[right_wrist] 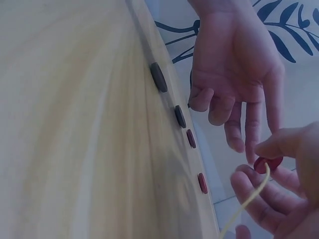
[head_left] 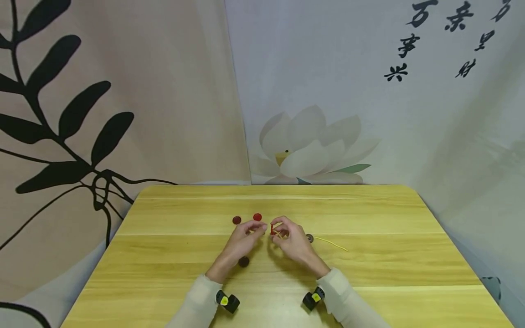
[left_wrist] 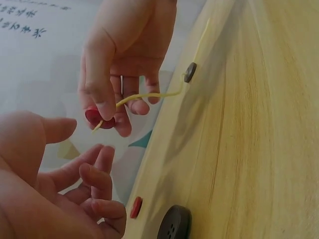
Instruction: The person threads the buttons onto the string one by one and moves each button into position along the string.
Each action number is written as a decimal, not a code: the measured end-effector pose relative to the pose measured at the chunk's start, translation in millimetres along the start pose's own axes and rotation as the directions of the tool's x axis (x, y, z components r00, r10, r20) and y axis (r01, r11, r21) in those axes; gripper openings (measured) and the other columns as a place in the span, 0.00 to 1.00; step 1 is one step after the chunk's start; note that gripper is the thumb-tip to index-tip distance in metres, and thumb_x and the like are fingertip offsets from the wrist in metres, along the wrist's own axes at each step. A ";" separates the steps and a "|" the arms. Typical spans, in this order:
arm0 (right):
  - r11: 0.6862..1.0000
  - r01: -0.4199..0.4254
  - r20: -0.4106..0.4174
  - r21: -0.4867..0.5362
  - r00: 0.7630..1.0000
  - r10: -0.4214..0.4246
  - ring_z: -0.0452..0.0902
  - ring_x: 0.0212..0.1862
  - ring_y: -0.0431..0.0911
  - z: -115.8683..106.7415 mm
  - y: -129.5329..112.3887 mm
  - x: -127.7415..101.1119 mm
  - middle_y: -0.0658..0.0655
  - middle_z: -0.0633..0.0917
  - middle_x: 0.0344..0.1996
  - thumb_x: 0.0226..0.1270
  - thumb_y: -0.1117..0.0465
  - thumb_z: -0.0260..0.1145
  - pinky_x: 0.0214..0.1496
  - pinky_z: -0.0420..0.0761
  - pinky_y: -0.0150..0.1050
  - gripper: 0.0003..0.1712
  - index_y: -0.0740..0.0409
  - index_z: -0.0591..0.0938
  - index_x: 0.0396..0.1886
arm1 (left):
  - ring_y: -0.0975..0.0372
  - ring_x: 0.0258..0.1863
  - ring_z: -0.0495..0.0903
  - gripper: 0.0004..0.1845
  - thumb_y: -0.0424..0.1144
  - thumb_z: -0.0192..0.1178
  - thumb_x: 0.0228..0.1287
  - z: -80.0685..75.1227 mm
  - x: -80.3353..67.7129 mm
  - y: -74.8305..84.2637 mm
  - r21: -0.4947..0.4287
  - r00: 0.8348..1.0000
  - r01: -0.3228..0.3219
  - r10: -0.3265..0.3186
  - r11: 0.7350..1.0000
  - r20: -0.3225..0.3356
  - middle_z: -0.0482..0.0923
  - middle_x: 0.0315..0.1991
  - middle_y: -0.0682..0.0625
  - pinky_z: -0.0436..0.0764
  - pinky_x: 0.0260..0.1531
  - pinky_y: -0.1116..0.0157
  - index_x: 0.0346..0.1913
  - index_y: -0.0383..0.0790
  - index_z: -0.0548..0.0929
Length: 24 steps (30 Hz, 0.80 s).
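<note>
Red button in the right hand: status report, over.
Right hand pinching red button, yellow string tip poking out past it. Left hand close by, holding nothing. Loose buttons on table near left hand; nothing seen blocking.

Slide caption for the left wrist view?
Right hand pinches a red button on yellow string, a dark button farther along it; left hand empty nearby.

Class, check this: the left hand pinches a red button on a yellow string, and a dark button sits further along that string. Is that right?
Not quite: the right hand, not the left hand, pinches the red button, as the left wrist view shows. The yellow string and the dark button further along it are right.
</note>
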State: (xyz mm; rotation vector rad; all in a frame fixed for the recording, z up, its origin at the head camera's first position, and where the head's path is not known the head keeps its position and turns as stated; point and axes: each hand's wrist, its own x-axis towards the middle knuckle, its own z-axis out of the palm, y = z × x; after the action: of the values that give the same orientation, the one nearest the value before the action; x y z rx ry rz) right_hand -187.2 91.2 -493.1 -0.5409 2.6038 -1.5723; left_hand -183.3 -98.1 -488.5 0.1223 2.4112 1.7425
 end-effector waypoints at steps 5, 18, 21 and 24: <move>1.000 0.000 0.004 0.003 1.000 0.000 0.79 0.35 0.43 -1.2 0.0 1.2 0.57 0.88 0.40 0.61 0.69 0.68 0.38 0.77 0.38 0.20 0.59 0.78 0.54 | 0.59 0.44 0.75 0.17 0.50 0.59 0.71 -0.7 0.7 -0.8 0.010 1.000 0.007 -0.008 1.000 0.006 0.81 0.46 0.50 0.72 0.45 0.61 0.51 0.43 0.85; 1.000 0.015 -0.007 0.020 1.000 -0.014 0.79 0.37 0.44 1.2 1.0 0.2 0.55 0.88 0.38 0.61 0.71 0.67 0.42 0.77 0.41 0.19 0.60 0.78 0.52 | 0.59 0.32 0.73 0.14 0.47 0.60 0.71 2.5 -0.2 -2.8 0.000 1.000 -0.007 0.007 1.000 0.000 0.82 0.38 0.48 0.72 0.29 0.66 0.46 0.40 0.86; 1.000 0.019 -0.011 0.013 1.000 -0.019 0.78 0.37 0.44 1.6 1.0 0.3 0.54 0.88 0.37 0.61 0.71 0.67 0.43 0.76 0.41 0.19 0.60 0.78 0.52 | 0.59 0.32 0.73 0.13 0.46 0.60 0.71 3.3 -0.8 -1.7 -0.004 1.000 -0.014 0.014 1.000 -0.006 0.82 0.37 0.48 0.72 0.29 0.67 0.45 0.40 0.86; 1.000 0.023 -0.014 0.009 1.000 -0.023 0.78 0.37 0.44 1.5 0.8 0.7 0.53 0.88 0.37 0.60 0.71 0.67 0.43 0.76 0.41 0.19 0.60 0.78 0.52 | 0.60 0.33 0.73 0.12 0.45 0.59 0.72 4.0 -1.4 -0.5 -0.003 1.000 -0.021 0.021 1.000 -0.011 0.82 0.37 0.47 0.71 0.30 0.66 0.43 0.40 0.86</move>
State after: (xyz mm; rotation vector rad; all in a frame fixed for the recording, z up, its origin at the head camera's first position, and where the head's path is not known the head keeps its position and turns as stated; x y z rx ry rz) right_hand -187.7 90.0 -494.4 -0.5639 2.6083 -1.6000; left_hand -181.2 -94.7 -490.0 0.1387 2.4232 1.7599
